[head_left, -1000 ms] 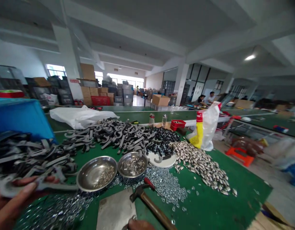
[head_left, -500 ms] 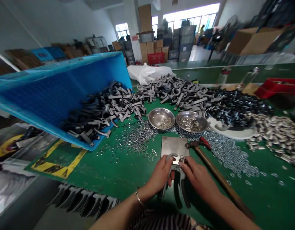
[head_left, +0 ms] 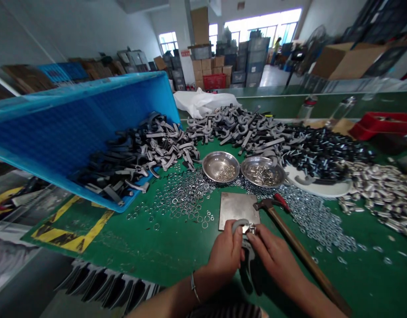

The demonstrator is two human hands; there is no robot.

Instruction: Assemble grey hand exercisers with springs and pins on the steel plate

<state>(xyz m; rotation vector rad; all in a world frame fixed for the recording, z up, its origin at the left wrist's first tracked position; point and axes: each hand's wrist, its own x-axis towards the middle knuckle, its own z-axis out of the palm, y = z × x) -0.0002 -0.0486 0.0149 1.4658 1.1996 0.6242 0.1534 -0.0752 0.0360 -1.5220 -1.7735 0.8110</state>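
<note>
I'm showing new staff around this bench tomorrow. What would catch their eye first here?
First, the tipped blue plastic crate on the left, spilling dark forked metal parts. Mid-bench, loose washers spread in front of two steel bowls. At the front, the left hand and right hand work on a forked part at the edge of a steel plate, with a hammer to the right.
</note>
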